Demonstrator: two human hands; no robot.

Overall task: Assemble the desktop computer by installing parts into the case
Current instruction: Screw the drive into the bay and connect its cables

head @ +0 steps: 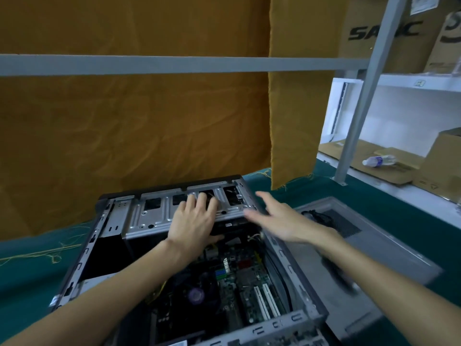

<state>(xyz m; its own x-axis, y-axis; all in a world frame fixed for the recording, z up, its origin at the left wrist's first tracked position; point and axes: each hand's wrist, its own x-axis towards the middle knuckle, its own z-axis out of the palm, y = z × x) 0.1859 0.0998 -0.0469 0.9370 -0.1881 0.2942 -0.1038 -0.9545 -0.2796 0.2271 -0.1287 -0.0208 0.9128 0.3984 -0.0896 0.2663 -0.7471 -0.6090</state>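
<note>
An open grey computer case (pixel 82 248) lies on its side on the green table. Inside it sits a green motherboard (pixel 245 278) with white slots and a black cooler fan (pixel 197 293). A silver metal drive cage (pixel 149 216) spans the far end of the case. My left hand (pixel 194 221) lies on that cage with fingers spread over its top and the thumb under its near edge. My right hand (pixel 279 216) hovers with straight fingers over the cage's right end and the case's right wall, blurred, holding nothing.
A grey side panel (pixel 369 248) with a vent and a black cable lies right of the case. Orange cloth (pixel 139 136) hangs behind. A white shelf at right holds cardboard boxes (pixel 439 161) and a plastic bottle (pixel 379 161). A grey post (pixel 354 136) stands there.
</note>
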